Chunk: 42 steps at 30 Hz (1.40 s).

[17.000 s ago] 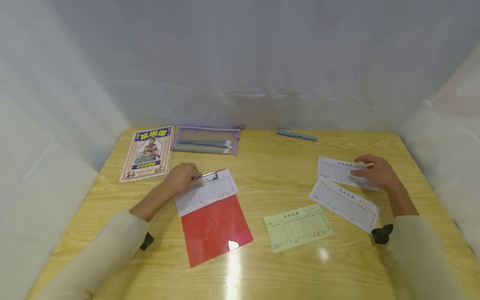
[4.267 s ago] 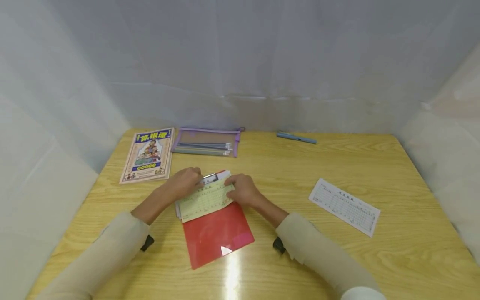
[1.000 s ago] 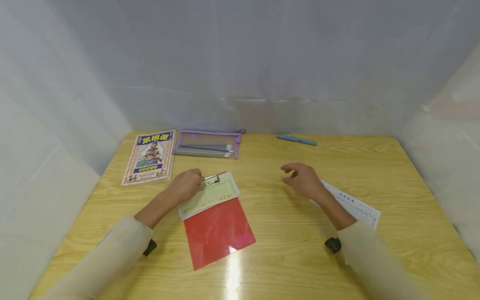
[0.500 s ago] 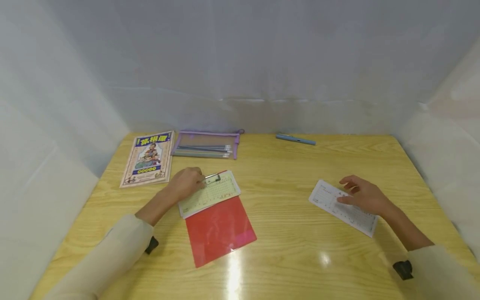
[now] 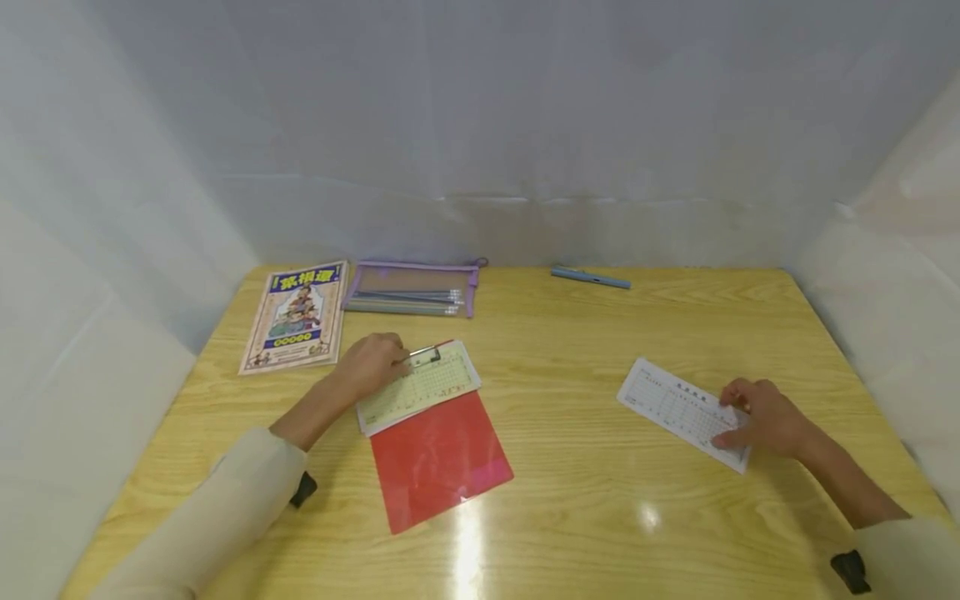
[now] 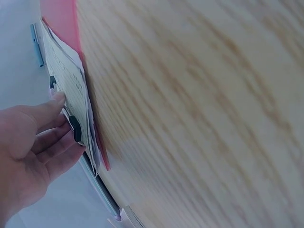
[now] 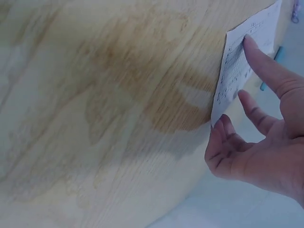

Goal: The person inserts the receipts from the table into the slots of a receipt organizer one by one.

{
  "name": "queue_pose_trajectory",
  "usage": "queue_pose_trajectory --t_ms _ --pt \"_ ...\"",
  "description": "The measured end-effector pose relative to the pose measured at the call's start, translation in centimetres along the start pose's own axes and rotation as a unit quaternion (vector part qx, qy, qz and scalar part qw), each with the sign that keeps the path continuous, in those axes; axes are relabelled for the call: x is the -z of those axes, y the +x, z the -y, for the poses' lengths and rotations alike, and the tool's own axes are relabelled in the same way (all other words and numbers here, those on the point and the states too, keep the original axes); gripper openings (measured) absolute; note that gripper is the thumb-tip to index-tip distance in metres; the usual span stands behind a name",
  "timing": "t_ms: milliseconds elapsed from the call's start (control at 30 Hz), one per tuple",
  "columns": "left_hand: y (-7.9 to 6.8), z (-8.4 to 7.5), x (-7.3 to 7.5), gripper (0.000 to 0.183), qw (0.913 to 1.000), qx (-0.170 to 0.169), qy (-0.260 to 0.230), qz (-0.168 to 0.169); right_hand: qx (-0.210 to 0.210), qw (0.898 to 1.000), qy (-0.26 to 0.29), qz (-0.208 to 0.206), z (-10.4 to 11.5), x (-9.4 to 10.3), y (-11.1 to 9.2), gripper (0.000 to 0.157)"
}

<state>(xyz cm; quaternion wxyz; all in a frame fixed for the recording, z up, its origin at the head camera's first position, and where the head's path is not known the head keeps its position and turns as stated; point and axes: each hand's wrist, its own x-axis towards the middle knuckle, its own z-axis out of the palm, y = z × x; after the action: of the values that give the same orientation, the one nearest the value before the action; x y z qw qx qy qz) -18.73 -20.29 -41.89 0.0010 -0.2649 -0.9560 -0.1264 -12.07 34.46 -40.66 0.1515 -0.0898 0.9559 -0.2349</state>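
My left hand point(image 5: 371, 365) pinches the metal clip point(image 5: 425, 357) at the top of a red clipboard point(image 5: 442, 458). Under the clip lies a yellow printed slip point(image 5: 420, 392), with white paper edges showing beneath it. In the left wrist view, the thumb sits on the clip point(image 6: 75, 127) and the fingers curl behind it. At the right, my right hand point(image 5: 776, 417) reaches over the lower right end of a white printed slip point(image 5: 663, 404). The right wrist view has the thumb point(image 7: 268, 66) laid on the slip's face and the other fingers loosely bent at its edge.
A cartoon-covered book point(image 5: 296, 317) lies at the back left. Beside it is a purple-edged mesh pouch point(image 5: 412, 279) of pencils. A blue pen point(image 5: 591, 277) lies near the back edge of the wooden table point(image 5: 570, 533). Pale sheeting point(image 5: 480, 108) surrounds the table.
The yellow slip and another white slip went from the right side to the clipboard. My right hand has since moved right to the last white slip. My left hand stays at the clip.
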Motion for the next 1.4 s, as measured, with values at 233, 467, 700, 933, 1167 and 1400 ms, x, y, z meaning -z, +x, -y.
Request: queue_pose_trajectory --t_ms 233,467,700,933,1167,1400 --pt "0.1 0.1 0.0 0.010 1.0000 -0.004 -0.008 0.001 -0.036 0.999 -0.016 0.018 0.4 0.2 -0.2 0.057" --pt "0.0 0.3 0.0 0.011 0.9999 0.000 -0.011 0.001 -0.030 0.999 -0.011 0.006 0.3 -0.1 0.5 0.045" --pt "0.1 0.2 -0.1 0.011 0.9999 0.001 -0.017 -0.003 -0.040 0.998 -0.013 -0.050 0.3 -0.4 0.3 0.034" --pt "0.1 0.2 0.0 0.011 0.9998 0.005 -0.021 -0.004 -0.054 0.994 0.033 -0.090 0.1 -0.5 0.0 0.028" --pt "0.1 0.2 -0.1 0.011 0.9998 -0.002 -0.017 -0.006 -0.024 0.994 0.049 -0.095 0.2 -0.9 0.1 0.031" --pt "0.0 0.2 -0.2 0.010 0.9998 -0.003 -0.019 -0.007 -0.034 0.992 0.051 -0.110 0.4 -0.8 0.4 0.032"
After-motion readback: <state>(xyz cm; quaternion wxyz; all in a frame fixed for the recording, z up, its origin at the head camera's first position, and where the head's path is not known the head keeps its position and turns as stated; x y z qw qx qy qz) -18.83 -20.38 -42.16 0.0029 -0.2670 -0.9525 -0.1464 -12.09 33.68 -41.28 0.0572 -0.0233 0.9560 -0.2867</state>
